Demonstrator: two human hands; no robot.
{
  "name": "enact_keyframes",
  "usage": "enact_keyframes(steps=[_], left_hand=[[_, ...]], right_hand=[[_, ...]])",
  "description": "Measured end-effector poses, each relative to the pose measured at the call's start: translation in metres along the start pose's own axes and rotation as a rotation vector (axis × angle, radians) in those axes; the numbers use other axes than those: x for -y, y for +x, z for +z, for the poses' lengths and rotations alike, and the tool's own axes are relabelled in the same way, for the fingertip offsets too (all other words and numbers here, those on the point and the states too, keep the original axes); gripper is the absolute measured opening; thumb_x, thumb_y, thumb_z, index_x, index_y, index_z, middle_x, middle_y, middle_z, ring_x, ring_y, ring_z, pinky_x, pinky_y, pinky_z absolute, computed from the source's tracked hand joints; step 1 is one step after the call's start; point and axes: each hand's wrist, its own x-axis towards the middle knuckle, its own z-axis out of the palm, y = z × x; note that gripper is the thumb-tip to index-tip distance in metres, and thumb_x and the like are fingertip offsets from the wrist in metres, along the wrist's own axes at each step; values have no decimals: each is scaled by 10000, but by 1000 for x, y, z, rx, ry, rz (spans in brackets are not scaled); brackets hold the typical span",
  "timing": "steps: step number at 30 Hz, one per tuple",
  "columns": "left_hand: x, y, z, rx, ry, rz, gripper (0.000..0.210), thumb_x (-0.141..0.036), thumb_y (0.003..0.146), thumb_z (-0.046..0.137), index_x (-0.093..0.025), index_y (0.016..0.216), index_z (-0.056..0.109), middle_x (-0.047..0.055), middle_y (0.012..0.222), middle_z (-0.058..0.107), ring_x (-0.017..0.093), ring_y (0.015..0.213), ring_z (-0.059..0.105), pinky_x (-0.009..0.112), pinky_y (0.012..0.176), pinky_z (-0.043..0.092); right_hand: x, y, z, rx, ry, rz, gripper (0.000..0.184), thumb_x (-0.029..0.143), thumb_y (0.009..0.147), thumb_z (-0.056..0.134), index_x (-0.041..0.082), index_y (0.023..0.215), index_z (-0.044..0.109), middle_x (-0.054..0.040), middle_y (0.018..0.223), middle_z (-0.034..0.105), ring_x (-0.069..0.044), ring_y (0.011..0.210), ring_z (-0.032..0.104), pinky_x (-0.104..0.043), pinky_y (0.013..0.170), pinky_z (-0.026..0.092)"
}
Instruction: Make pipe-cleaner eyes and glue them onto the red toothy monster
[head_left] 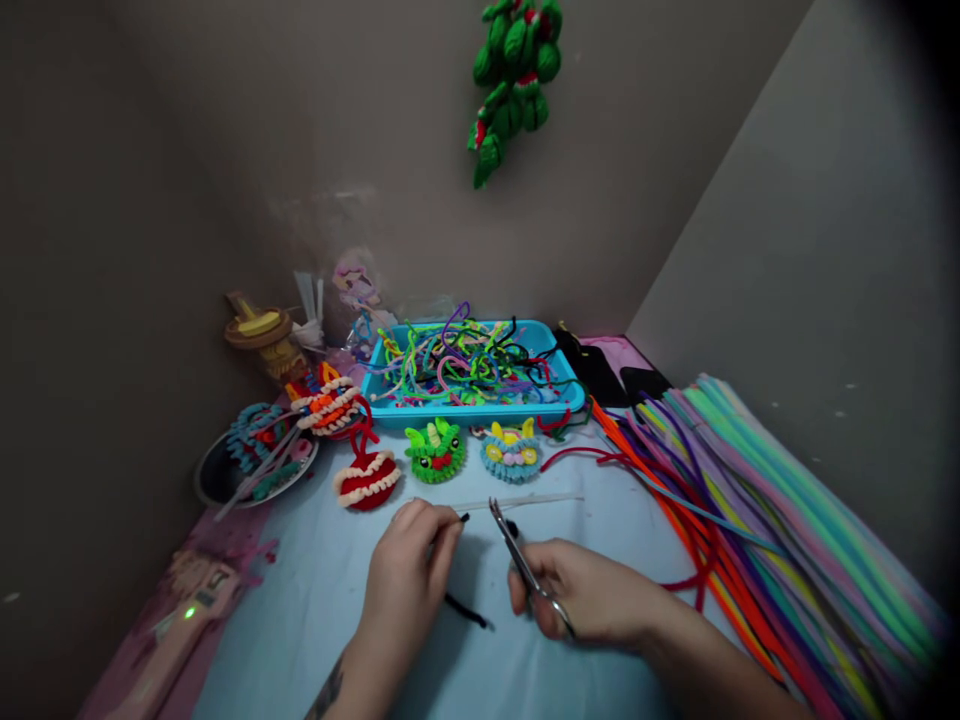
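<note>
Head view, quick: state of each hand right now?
Left hand: closed, pinching a black fuzzy stem.
Right hand: closed around small metal scissors.

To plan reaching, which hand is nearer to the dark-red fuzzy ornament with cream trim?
Left: the left hand is to the lower right of the red ornament; the right hand farther right.

There are two hands (411, 562), one pair of scissors (523, 569), one blue tray (472, 411) and one bowl (216, 480).
</note>
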Motion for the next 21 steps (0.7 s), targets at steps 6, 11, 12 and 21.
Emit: enact_keyframes(steps=[6, 11, 12, 21], left_hand=[[1, 2, -2, 16, -20, -102, 137, -235, 888, 483, -189, 791, 567, 26, 763, 580, 161, 729, 565, 266, 670, 435], [4, 3, 3, 131, 36, -119, 122, -231, 878, 495, -195, 816, 594, 36, 800, 607, 182, 767, 586, 290, 693, 450], [4, 2, 5, 144, 38, -112, 113, -221, 874, 502, -197, 824, 600, 36, 807, 615, 181, 770, 591, 290, 695, 454], [-3, -6, 15, 66, -34, 130, 63, -203, 856, 549, -205, 885, 606, 26, 811, 668, 162, 768, 619, 258, 692, 470]], right_hand=[[4, -9, -17, -252, -294, -286, 200, 131, 594, 605, 171, 771, 688, -2, 814, 543, -116, 687, 513, -214, 601, 395], [5, -23, -55, -674, -429, -358, 211, 298, 740, 534, 177, 668, 691, -44, 731, 594, -196, 757, 573, -298, 712, 421], [5, -24, -58, -685, -433, -385, 217, 302, 742, 518, 180, 652, 673, -46, 740, 599, -199, 759, 573, -304, 724, 425], [3, 3, -1, -615, -358, -416, 51, 179, 698, 563, 182, 742, 589, -28, 852, 551, -166, 757, 549, -256, 653, 436]])
